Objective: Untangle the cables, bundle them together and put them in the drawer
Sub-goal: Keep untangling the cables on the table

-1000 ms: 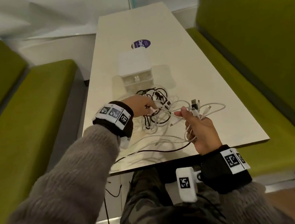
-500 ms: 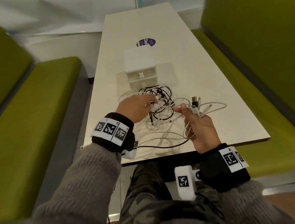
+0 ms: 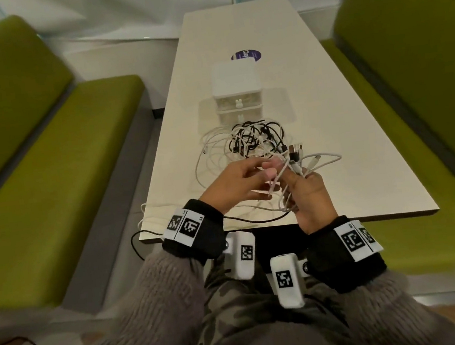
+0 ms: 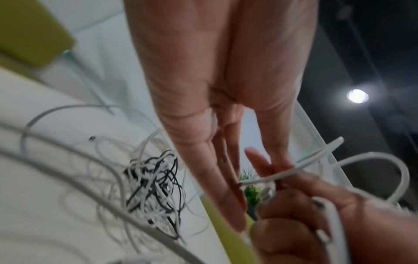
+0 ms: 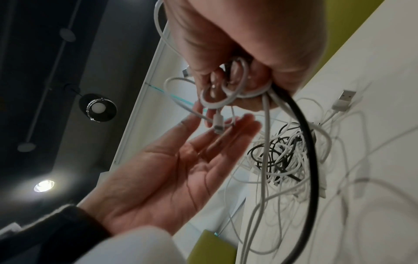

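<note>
The right hand (image 3: pixel 308 199) is clenched around several gathered loops of white cable (image 5: pixel 228 92) and one thick black cable (image 5: pixel 309 151), with a few plug ends sticking up past its fingers in the head view. From the right wrist view, a white connector (image 5: pixel 219 123) dangles from the loops just over the left hand (image 5: pixel 181 160), which lies flat with its palm up and fingers straight, grasping nothing. In the head view the left hand (image 3: pixel 239 183) sits just beside the right one, above the near edge of the table (image 3: pixel 359 133).

The rest of the cables form a tangled pile of black and white cords (image 3: pixel 254 140) on the table, just in front of a small white drawer unit (image 3: pixel 237 91) whose two drawers stand closed. Loose white strands trail from the pile to the held bundle, and one black cord hangs over the near table edge. Behind the drawer unit lies a round purple sticker (image 3: pixel 246 56). Green benches (image 3: pixel 57 170) flank the table on both sides.
</note>
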A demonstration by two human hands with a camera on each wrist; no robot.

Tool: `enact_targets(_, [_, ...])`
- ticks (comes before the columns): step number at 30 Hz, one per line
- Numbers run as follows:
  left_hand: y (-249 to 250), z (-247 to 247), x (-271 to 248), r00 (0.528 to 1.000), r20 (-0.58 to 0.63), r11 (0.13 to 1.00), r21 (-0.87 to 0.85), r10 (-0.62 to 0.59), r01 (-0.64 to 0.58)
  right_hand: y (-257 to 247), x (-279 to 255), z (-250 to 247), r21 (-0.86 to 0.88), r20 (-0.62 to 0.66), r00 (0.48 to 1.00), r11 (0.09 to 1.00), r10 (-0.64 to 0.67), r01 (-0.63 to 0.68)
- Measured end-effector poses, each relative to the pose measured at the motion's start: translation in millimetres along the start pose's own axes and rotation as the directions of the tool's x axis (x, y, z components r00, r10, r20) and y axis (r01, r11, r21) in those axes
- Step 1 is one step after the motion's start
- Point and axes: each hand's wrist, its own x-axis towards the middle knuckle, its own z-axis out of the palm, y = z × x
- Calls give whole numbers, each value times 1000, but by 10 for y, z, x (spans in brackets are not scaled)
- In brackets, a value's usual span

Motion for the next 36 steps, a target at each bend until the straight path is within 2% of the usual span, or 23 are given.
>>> enact_targets(3, [-67,-30,-108,999,34,975,-224,12,-4,52,-1,23,39,-19,1000,999,-15,16])
enact_targets(5, [-117,-33,-160,999,22,964,-264,35,-28,94,2,29,1,-8,999,999,-33,33])
enact_targets(11, [-201,-46,-198,977,-202,992,-90,64,-84,137,-44,23,-157,43,999,987,-30,37])
enact_targets(14, [-264,-339,-299,919,-389,994,-52,64,-91,58,-60,-52,-177,164,984,979,-71,100])
enact_targets(16, [-348,-576,-402,833,-549,995,-23,73,-102,25,-70,-100,-118,214,974,988,-74,101])
enact_targets(19, [-517,-870,-519,637,-768,996,12,69,-93,24,-51,-156,-123,158,983,985,-98,118])
enact_targets(21, [-663,-1042,-568,464,-886,998,-6,23,-61,26,-48,-183,-93,141,983,987,-119,133])
enact_targets(23, [-821,-1207,-618,233,-971,998,-57,-51,-20,20,-54,-186,-28,124,985,992,-119,124])
enact_targets(24, [-887,-1263,-646,135,-987,996,-88,-87,0,19,-58,-176,-5,115,987,994,-109,110])
enact_targets(25, [-943,-1304,-670,72,-990,993,-117,-118,18,19,-62,-156,9,105,990,995,-97,97])
enact_targets(26, [-976,-1315,-684,42,-990,990,-135,-137,36,24,-65,-136,16,91,992,996,-86,85])
enact_targets(29, [-1011,-1285,-733,10,-989,987,-145,-147,75,58,-74,-105,-16,47,997,998,-65,66])
enact_targets(32, [-990,-1322,-820,-92,-982,981,-172,-163,95,53,-81,-128,-6,32,999,999,-43,43])
enact_targets(33, [-975,-1342,-847,-114,-978,978,-186,-175,92,40,-80,-136,30,27,999,999,-39,38])
enact_targets(34, [-947,-1356,-859,-119,-977,973,-193,-178,127,23,-83,-133,71,23,999,997,-35,33])
enact_targets(35, [-905,-1338,-855,-106,-981,959,-184,-165,215,15,-87,-122,101,23,999,994,-31,28])
enact_targets(36, [-825,-1264,-844,-61,-990,932,-137,-124,334,12,-95,-100,112,24,999,993,-26,23])
